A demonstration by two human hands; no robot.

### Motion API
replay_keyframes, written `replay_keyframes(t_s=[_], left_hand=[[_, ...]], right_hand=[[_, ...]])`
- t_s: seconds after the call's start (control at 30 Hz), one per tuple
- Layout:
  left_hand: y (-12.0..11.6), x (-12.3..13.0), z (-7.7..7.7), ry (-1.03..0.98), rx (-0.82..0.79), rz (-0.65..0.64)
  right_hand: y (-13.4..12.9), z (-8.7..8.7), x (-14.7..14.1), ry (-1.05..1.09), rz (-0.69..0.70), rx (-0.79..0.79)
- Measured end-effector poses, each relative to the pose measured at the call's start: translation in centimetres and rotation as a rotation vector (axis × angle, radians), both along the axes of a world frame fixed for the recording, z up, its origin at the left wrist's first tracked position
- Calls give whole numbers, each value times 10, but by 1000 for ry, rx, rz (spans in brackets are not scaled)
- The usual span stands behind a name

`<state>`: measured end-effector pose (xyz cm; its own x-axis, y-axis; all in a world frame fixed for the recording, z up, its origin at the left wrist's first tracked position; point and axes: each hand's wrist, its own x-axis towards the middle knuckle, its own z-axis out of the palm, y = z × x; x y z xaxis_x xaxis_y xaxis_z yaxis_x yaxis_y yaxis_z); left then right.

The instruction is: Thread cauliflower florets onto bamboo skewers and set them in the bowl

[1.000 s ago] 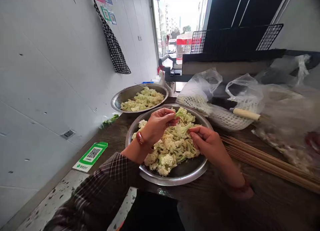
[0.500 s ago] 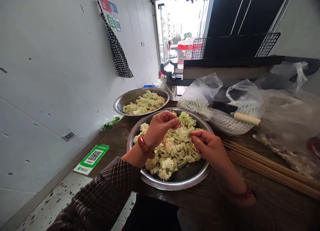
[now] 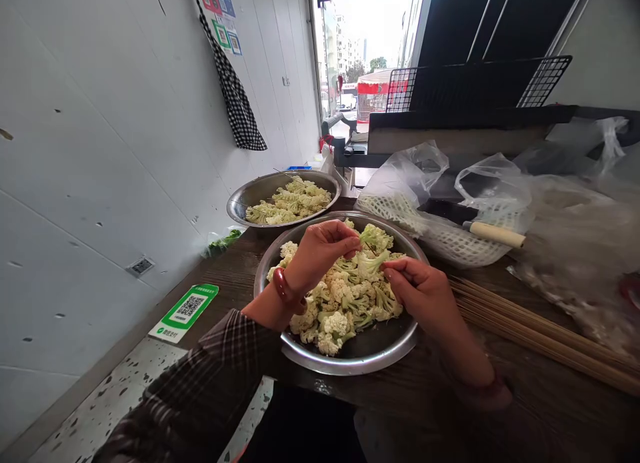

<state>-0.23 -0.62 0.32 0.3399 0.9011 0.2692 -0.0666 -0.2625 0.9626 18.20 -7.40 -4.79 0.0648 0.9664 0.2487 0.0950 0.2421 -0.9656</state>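
Note:
Above the near steel basin (image 3: 345, 368), my right hand (image 3: 425, 293) pinches a cauliflower floret (image 3: 373, 266) by its stalk end. My left hand (image 3: 323, 253), wearing a reddish bangle, is closed, with thumb and fingertips pressed together on what looks like a thin skewer (image 3: 371, 249). Only a short dark stretch of it shows, running towards the floret; the rest is hidden by my fingers and the floret. Loose cauliflower florets (image 3: 336, 324) fill much of the basin beneath both hands.
A second steel basin (image 3: 235, 206) with cauliflower stands behind on the left. Bamboo skewers (image 3: 530, 329) lie in a bundle at right. Beyond them are plastic bags (image 3: 575, 216) and a wooden-handled knife (image 3: 495, 234). A green QR card (image 3: 187, 309) rests near the left table edge.
The camera view has shifted slightly. My two hands keep nearly the same pose over the basin, with the floret still in my right fingers.

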Motion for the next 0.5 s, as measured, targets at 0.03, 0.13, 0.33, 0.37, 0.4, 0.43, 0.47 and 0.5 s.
replay_keyframes(t_s=[0.03, 0.13, 0.33, 0.37, 0.4, 0.43, 0.47, 0.5], left_hand=[[0, 0, 0, 2, -1, 0], [0, 2, 0, 19, 2, 13], [0, 4, 1, 54, 9, 13], [-1, 4, 1, 58, 12, 11], [-1, 4, 1, 59, 16, 10], [-1, 4, 0, 61, 19, 10], [0, 4, 0, 63, 24, 10], [0, 3, 0, 67, 31, 10]], right_hand=[[0, 0, 0, -7, -6, 8], [1, -1, 1, -33, -22, 37], [1, 1, 1, -54, -19, 56], [0, 1, 1, -55, -16, 56], [0, 1, 1, -55, -13, 54], [0, 1, 1, -53, -9, 50], [0, 1, 1, -52, -5, 47], [0, 1, 1, -53, -2, 47]])
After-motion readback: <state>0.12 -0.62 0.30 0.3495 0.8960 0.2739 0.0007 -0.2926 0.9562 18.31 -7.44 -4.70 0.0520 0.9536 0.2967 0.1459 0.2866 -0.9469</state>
